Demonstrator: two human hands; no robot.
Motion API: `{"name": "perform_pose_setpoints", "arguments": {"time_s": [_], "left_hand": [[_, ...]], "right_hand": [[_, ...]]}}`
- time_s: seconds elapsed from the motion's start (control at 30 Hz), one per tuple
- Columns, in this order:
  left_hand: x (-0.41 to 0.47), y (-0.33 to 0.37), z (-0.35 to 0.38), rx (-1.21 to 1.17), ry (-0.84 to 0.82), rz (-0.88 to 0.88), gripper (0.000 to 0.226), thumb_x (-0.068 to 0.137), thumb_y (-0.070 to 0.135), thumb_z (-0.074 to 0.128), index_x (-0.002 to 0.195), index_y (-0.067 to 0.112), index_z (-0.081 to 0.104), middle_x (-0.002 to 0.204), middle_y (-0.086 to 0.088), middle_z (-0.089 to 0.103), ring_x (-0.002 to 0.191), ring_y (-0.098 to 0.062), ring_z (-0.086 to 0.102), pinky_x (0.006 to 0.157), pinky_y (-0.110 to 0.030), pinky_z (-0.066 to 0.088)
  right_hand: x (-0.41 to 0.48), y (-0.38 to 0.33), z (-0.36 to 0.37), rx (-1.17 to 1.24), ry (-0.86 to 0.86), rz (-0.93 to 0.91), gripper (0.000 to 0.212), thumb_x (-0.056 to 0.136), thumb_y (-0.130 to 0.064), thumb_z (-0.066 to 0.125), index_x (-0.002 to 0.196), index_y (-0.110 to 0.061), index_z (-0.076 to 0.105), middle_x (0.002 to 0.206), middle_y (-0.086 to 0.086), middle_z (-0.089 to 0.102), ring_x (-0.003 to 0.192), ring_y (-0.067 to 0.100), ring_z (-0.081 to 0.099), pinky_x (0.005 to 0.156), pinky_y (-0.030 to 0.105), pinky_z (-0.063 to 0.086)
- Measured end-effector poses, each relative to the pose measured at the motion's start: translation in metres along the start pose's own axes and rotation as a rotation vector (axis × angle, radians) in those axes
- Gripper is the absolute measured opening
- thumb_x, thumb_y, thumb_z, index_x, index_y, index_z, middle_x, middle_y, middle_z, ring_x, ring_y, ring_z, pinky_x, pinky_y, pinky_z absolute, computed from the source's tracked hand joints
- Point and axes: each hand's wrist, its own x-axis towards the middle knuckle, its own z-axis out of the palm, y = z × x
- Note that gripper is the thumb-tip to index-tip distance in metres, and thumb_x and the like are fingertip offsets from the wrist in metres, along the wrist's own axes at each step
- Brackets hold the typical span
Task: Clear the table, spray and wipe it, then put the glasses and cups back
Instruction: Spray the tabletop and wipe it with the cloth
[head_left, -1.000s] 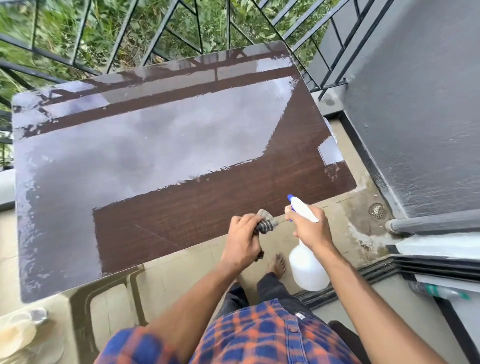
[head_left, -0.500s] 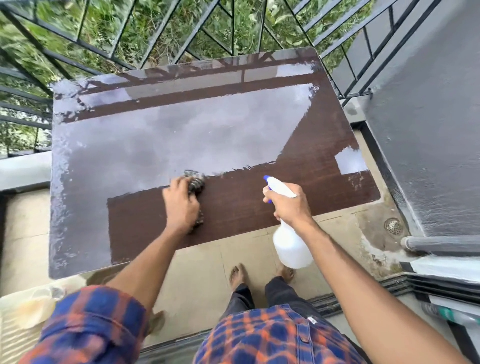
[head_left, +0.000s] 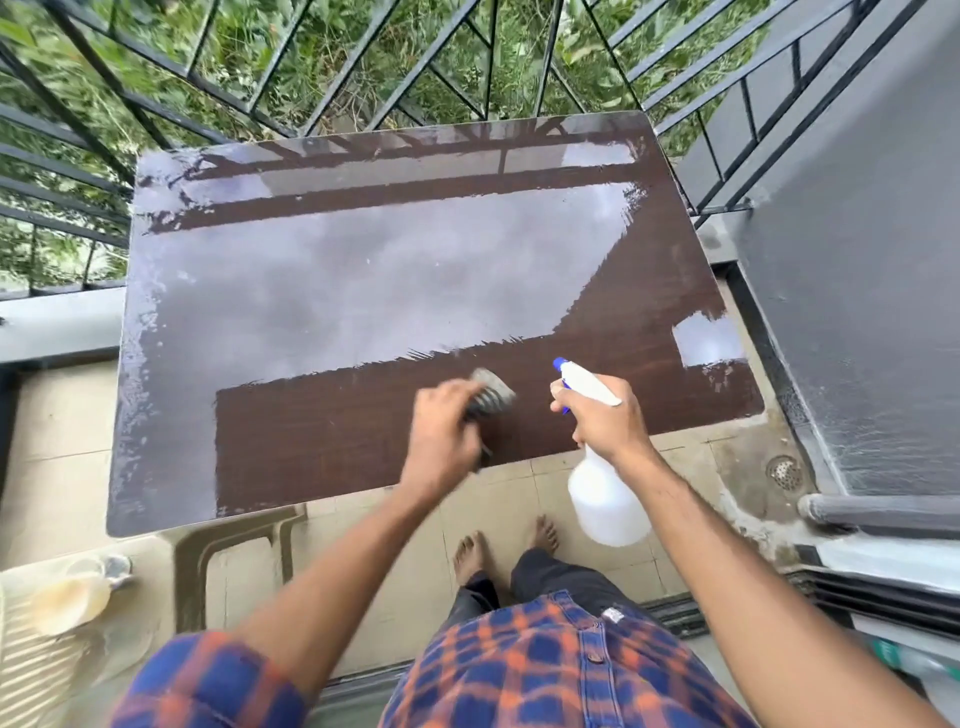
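A dark brown glossy table (head_left: 322, 447) fills the middle of the view, its top reflecting the sky. My left hand (head_left: 447, 431) grips a bunched grey cloth (head_left: 491, 397) and presses it on the tabletop near the front edge. To its right, my right hand (head_left: 602, 421) grips the neck of a white spray bottle (head_left: 605, 499) with a blue nozzle; the nozzle is over the table's front right part while the bottle body hangs in front of the edge. Cups (head_left: 72, 597) stand on a pale surface at the lower left.
A black metal railing (head_left: 363, 67) runs behind and to the left of the table, with greenery beyond. A grey wall (head_left: 857, 286) rises on the right. A floor drain (head_left: 784, 472) and a pipe (head_left: 878, 512) lie at the right. My bare feet (head_left: 506, 545) stand on tiles.
My left hand brought the cloth from off the front edge onto the table, went left, then slid right toward the bottle. My right hand with the bottle stayed at the table's front right.
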Motion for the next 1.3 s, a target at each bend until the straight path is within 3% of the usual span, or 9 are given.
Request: {"name": "perform_pose_setpoints", "arguments": {"time_s": [0.1, 0.23, 0.3, 0.47, 0.57, 0.93, 1.03, 1.17, 1.3], "left_hand": [[0.040, -0.040, -0.035, 0.096, 0.177, -0.188, 0.045, 0.073, -0.001, 0.053, 0.113, 0.010, 0.068, 0.111, -0.009, 0.070, 0.103, -0.032, 0.061, 0.093, -0.037, 0.037], [0.065, -0.068, -0.022, 0.214, 0.139, -0.391, 0.038, 0.086, 0.008, 0.060, 0.124, 0.006, 0.064, 0.126, -0.018, 0.061, 0.112, -0.040, 0.055, 0.099, -0.040, 0.032], [0.060, -0.052, 0.008, 0.266, 0.036, -0.306, 0.044, 0.081, 0.007, 0.058, 0.125, 0.012, 0.064, 0.132, -0.015, 0.058, 0.107, -0.042, 0.054, 0.097, -0.042, 0.037], [0.006, 0.022, 0.096, 0.179, -0.356, 0.191, 0.046, 0.076, 0.012, 0.049, 0.117, 0.022, 0.065, 0.127, -0.002, 0.060, 0.096, -0.035, 0.060, 0.079, -0.046, 0.043], [-0.009, 0.056, 0.104, 0.060, -0.440, 0.244, 0.039, 0.075, 0.014, 0.057, 0.112, 0.016, 0.071, 0.119, -0.005, 0.065, 0.097, -0.030, 0.061, 0.080, -0.041, 0.044], [0.068, -0.030, -0.046, 0.184, 0.229, -0.391, 0.036, 0.069, 0.014, 0.070, 0.104, 0.018, 0.075, 0.096, -0.008, 0.068, 0.095, -0.027, 0.062, 0.088, -0.033, 0.045], [0.085, -0.080, -0.080, 0.223, 0.414, -0.628, 0.035, 0.078, 0.030, 0.073, 0.109, 0.014, 0.071, 0.102, -0.013, 0.065, 0.106, -0.030, 0.058, 0.096, -0.034, 0.042], [0.121, -0.123, -0.087, 0.279, 0.383, -0.681, 0.049, 0.084, 0.031, 0.072, 0.124, 0.004, 0.063, 0.123, -0.022, 0.058, 0.121, -0.037, 0.050, 0.107, -0.039, 0.033], [0.127, -0.133, -0.054, 0.366, 0.266, -0.458, 0.053, 0.088, 0.019, 0.065, 0.136, 0.001, 0.054, 0.141, -0.023, 0.052, 0.123, -0.044, 0.049, 0.109, -0.041, 0.029]], "right_hand": [[0.001, -0.001, 0.000, 0.027, -0.017, 0.001, 0.012, 0.086, -0.016, 0.071, 0.076, -0.014, 0.077, 0.077, -0.002, 0.072, 0.052, 0.022, 0.049, 0.046, 0.026, 0.042], [0.004, -0.004, 0.000, 0.029, -0.037, 0.008, 0.019, 0.085, -0.014, 0.070, 0.067, -0.020, 0.073, 0.078, -0.005, 0.071, 0.048, 0.023, 0.045, 0.046, 0.025, 0.041], [0.010, -0.001, -0.004, 0.026, -0.037, 0.006, 0.019, 0.085, -0.014, 0.070, 0.067, -0.018, 0.072, 0.077, -0.004, 0.069, 0.049, 0.023, 0.045, 0.046, 0.025, 0.041], [0.025, 0.005, -0.011, 0.044, -0.033, 0.024, 0.016, 0.082, -0.012, 0.072, 0.068, -0.018, 0.075, 0.063, -0.005, 0.061, 0.049, 0.020, 0.044, 0.049, 0.028, 0.041], [0.036, -0.001, -0.015, 0.047, -0.052, 0.036, 0.023, 0.083, -0.010, 0.073, 0.064, -0.023, 0.073, 0.059, -0.012, 0.062, 0.053, 0.018, 0.044, 0.049, 0.028, 0.042], [0.097, -0.066, 0.011, -0.010, -0.244, -0.039, 0.015, 0.087, -0.017, 0.071, 0.073, -0.020, 0.075, 0.078, 0.001, 0.072, 0.039, 0.020, 0.045, 0.051, 0.028, 0.042], [0.105, -0.088, 0.032, -0.004, -0.296, -0.072, 0.012, 0.092, -0.018, 0.072, 0.080, -0.018, 0.075, 0.081, 0.006, 0.074, 0.042, 0.020, 0.044, 0.049, 0.027, 0.041], [0.117, -0.108, 0.055, -0.015, -0.333, -0.075, 0.013, 0.093, -0.020, 0.072, 0.083, -0.012, 0.075, 0.083, 0.008, 0.072, 0.045, 0.019, 0.044, 0.047, 0.026, 0.041], [0.127, -0.118, 0.068, -0.050, -0.297, -0.071, 0.014, 0.091, -0.021, 0.071, 0.082, -0.012, 0.075, 0.079, 0.013, 0.070, 0.043, 0.016, 0.046, 0.049, 0.026, 0.043]]}}
